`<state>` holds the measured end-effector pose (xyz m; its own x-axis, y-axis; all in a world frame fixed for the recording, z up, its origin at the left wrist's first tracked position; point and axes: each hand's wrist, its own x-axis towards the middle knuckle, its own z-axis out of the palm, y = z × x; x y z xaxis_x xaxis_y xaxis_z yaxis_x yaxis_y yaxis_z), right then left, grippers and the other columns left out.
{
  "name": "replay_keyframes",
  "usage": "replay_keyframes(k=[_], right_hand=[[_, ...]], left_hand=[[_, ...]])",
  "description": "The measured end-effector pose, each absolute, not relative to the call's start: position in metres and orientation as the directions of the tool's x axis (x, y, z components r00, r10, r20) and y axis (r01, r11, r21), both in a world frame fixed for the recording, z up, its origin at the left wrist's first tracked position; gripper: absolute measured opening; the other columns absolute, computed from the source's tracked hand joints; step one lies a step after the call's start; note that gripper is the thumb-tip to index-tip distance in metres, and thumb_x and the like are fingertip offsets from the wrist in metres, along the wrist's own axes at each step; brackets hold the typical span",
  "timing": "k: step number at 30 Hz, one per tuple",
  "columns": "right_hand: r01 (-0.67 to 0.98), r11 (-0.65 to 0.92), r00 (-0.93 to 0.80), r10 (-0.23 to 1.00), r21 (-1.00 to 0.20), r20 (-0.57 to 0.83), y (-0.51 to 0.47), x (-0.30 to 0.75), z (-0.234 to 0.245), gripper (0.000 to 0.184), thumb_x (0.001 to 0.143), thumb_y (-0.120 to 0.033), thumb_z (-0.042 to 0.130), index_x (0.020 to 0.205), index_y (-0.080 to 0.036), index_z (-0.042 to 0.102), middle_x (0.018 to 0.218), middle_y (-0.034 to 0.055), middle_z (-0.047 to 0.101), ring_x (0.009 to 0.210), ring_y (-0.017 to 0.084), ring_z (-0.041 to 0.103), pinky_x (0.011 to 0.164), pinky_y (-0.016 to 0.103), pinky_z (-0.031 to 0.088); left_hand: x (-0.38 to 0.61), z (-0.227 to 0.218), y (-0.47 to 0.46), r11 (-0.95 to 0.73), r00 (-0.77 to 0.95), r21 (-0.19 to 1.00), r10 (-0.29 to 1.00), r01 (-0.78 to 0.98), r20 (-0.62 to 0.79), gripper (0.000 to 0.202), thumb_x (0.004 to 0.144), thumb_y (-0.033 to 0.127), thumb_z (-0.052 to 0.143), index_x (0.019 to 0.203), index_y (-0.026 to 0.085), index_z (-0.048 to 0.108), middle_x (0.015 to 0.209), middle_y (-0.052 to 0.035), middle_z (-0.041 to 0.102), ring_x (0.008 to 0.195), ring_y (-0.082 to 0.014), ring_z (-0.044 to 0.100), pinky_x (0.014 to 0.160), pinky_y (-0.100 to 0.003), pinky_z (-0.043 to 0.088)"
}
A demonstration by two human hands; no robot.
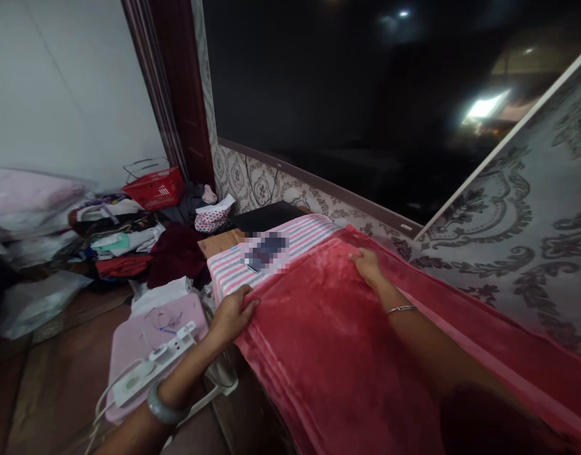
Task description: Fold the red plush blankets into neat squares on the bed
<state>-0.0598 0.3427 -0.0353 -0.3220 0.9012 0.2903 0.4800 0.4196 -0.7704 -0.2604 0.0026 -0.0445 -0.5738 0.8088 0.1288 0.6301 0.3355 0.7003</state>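
Note:
A red plush blanket (328, 328) lies in folded layers over a surface with a striped pink, grey and white cloth (231, 272). At the blanket's near left corner, my left hand (232, 315) is closed on its edge, thumb on the nearer side. My right hand (367, 266) pinches the blanket near its far edge, fingertips partly hidden. A blurred-out dark item, perhaps a phone (266, 253), rests on the striped cloth between the hands, beyond the blanket's fold.
To the left, a power strip (155, 365) with cables sits on a pink stool (129, 341). Heaped clothes (124, 243) and a red basket (155, 188) stand behind it. A large dark screen (347, 95) hangs on the patterned wall (522, 234).

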Motion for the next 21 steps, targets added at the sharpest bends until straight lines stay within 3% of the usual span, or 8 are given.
replay_keyframes(k=[6,11,14,21], right_hand=[[0.456,0.463,-0.138,0.880,-0.760,0.454,0.354,-0.056,0.023,0.012,0.077,-0.033,0.058,0.078,-0.022,0.056,0.071,-0.0030,0.057,0.070,0.018,0.052,0.076,0.033,0.044],[0.500,0.559,-0.162,0.810,-0.661,0.563,0.372,-0.083,0.072,0.011,0.086,-0.029,0.055,0.088,-0.019,0.060,0.081,0.0012,0.063,0.076,0.018,0.052,0.083,0.035,0.045],[0.618,0.476,-0.202,0.865,-0.626,0.459,0.370,-0.104,0.057,0.010,0.087,-0.026,0.056,0.090,-0.018,0.062,0.086,0.0046,0.067,0.080,0.020,0.057,0.083,0.034,0.046],[0.733,0.374,-0.285,0.927,-0.568,0.243,0.353,-0.122,-0.038,0.012,0.086,-0.024,0.060,0.087,-0.017,0.069,0.089,0.0117,0.073,0.086,0.024,0.065,0.079,0.032,0.048]], left_hand=[[-0.269,-0.006,0.002,0.246,-0.601,0.703,0.735,0.667,0.313,0.026,0.084,0.045,0.050,0.092,0.023,0.061,0.081,-0.0029,0.071,0.077,-0.0230,0.067,0.071,-0.032,0.050],[-0.302,0.038,0.010,0.248,-0.629,0.672,0.660,0.698,0.410,0.031,0.082,0.048,0.054,0.093,0.020,0.064,0.085,-0.0041,0.070,0.078,-0.0225,0.064,0.072,-0.032,0.049],[-0.317,0.032,0.016,0.274,-0.638,0.695,0.692,0.665,0.338,0.030,0.079,0.049,0.054,0.086,0.021,0.062,0.081,-0.0035,0.068,0.076,-0.0220,0.062,0.070,-0.031,0.048],[-0.328,-0.026,0.020,0.458,-0.679,0.672,0.728,0.582,0.091,0.032,0.071,0.054,0.053,0.079,0.024,0.059,0.069,-0.0022,0.065,0.073,-0.0247,0.064,0.067,-0.032,0.046]])
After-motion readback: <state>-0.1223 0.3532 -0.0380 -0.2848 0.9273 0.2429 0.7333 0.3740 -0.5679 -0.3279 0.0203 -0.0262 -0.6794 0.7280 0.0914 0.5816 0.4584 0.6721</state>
